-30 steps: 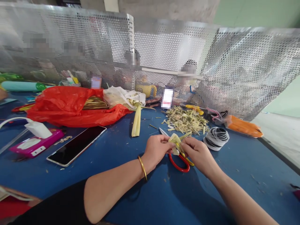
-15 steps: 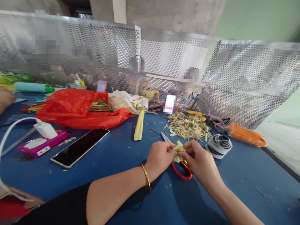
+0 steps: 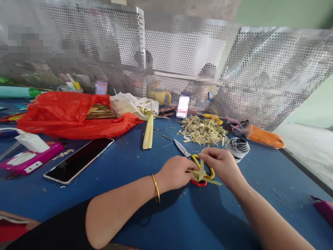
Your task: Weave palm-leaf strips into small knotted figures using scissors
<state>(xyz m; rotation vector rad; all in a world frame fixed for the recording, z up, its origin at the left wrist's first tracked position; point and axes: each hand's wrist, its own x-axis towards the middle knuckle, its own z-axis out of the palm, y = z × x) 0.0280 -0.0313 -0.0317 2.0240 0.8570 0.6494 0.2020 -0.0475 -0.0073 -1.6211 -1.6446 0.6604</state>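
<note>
Pale green leaf strips [image 3: 201, 173], crossing one another in a small bundle, are held just above the table. My left hand [image 3: 173, 173] grips the stem end between thumb and fingers. With thumb and forefinger together, my right hand [image 3: 221, 165] pinches the tip of the strip that points up. Beneath the bundle lies a pair of scissors [image 3: 184, 150] with red and yellow handles, blades pointing away to the left. A spool of grey-white thread [image 3: 237, 148] stands just beyond my right hand.
A heap of cut leaf bits [image 3: 204, 130] lies behind the scissors. Leftward are a folded pale leaf [image 3: 148, 133], a red plastic bag [image 3: 59, 114], a phone [image 3: 79, 159] and a purple power strip [image 3: 31, 160]. A perforated metal screen [image 3: 182, 48] borders the table's back.
My right hand has moved up and away from the left one, drawing one strip upright. The bundle's crossed strips and the scissors' yellow handle now show more. The view has shifted slightly.
</note>
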